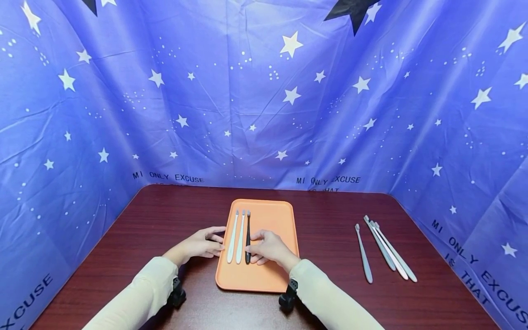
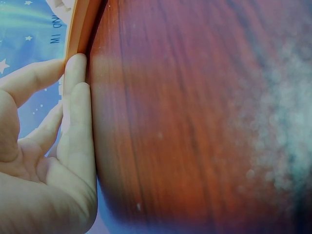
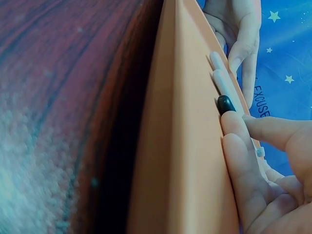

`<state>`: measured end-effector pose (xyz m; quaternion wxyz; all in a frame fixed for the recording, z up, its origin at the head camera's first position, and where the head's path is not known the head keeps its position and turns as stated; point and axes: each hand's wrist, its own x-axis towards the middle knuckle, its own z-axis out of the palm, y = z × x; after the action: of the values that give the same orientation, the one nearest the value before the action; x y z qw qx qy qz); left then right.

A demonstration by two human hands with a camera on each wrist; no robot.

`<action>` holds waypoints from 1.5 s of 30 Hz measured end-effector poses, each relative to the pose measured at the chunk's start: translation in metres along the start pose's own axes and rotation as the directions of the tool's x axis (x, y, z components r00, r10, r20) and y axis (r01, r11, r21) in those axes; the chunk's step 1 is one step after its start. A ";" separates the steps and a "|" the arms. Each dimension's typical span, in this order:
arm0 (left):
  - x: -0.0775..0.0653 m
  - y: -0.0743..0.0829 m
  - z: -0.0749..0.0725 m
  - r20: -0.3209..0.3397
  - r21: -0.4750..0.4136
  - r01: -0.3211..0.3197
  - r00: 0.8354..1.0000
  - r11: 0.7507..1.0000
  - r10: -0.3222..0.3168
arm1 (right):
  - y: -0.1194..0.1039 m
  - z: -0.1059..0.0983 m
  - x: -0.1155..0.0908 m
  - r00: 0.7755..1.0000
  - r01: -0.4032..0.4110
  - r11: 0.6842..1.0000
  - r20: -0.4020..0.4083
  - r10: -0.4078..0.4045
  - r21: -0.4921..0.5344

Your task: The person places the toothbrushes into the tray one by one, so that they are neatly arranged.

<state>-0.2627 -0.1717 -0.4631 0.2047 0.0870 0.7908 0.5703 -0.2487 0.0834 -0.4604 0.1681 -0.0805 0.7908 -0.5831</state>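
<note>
An orange tray (image 1: pixel 264 279) lies on the table with two white toothbrushes (image 1: pixel 233 238) side by side at its left, heads pointing away from me. To their right lies a black toothbrush (image 1: pixel 248 220), parallel to them. My right hand (image 1: pixel 270 247) pinches its handle between thumb and fingers, low over the tray; in the right wrist view the dark handle end (image 3: pixel 225 104) sticks out beside the fingertips. At the tray's left edge, my left hand (image 1: pixel 200 243) holds the rim, thumb on top and fingers against the outer side (image 2: pixel 77 68).
On the right of the dark wooden table (image 1: pixel 330 256), a grey toothbrush (image 1: pixel 364 254) lies alone. Beside it several grey and white toothbrushes (image 1: pixel 392 252) overlap in a loose bundle. A blue star-patterned curtain (image 1: pixel 255 91) encloses the back and sides.
</note>
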 end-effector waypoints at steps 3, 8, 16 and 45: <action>0.000 0.001 0.000 0.007 -0.005 -0.014 1.000 1.000 0.014 | -0.001 0.000 -0.001 1.000 0.002 1.000 0.000 -0.002 -0.005; -0.001 0.001 0.001 0.009 -0.005 -0.020 1.000 1.000 0.020 | -0.002 -0.001 -0.002 1.000 0.004 1.000 -0.003 -0.004 -0.004; 0.001 0.000 -0.001 0.003 -0.002 -0.012 1.000 1.000 0.012 | -0.001 -0.001 -0.001 1.000 0.001 1.000 0.000 -0.001 0.000; -0.001 0.000 0.000 0.018 -0.014 -0.019 1.000 1.000 0.019 | -0.004 -0.012 -0.014 0.996 0.008 1.000 0.088 -0.009 0.006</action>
<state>-0.2619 -0.1718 -0.4631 0.2070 0.0982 0.7841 0.5767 -0.2407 0.0978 -0.4511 0.2007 -0.1090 0.7806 -0.5818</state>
